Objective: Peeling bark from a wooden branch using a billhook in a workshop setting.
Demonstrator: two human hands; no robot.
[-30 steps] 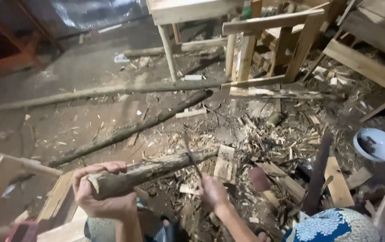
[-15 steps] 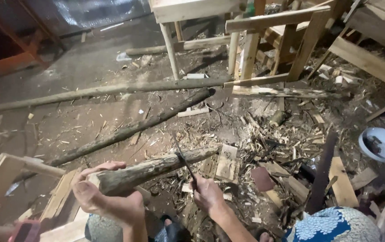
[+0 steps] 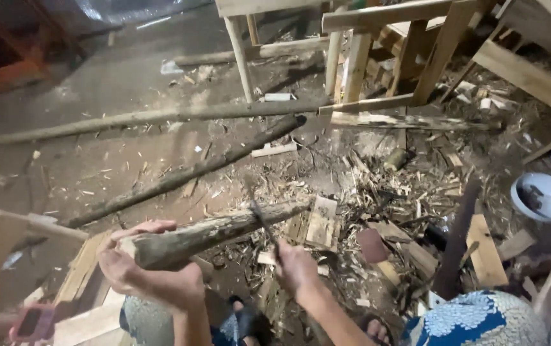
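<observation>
Left hand (image 3: 150,272) grip on log (image 3: 218,232)

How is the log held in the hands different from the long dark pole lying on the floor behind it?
The log is short and thick, while the dark pole is long and thin. The log is lifted off the floor, gripped at its near end by the left hand, with the blade in the right hand against it; the pole lies flat, untouched. The log shows pale, stripped patches; the pole looks uniformly dark. Both are rough, round wood.
</observation>
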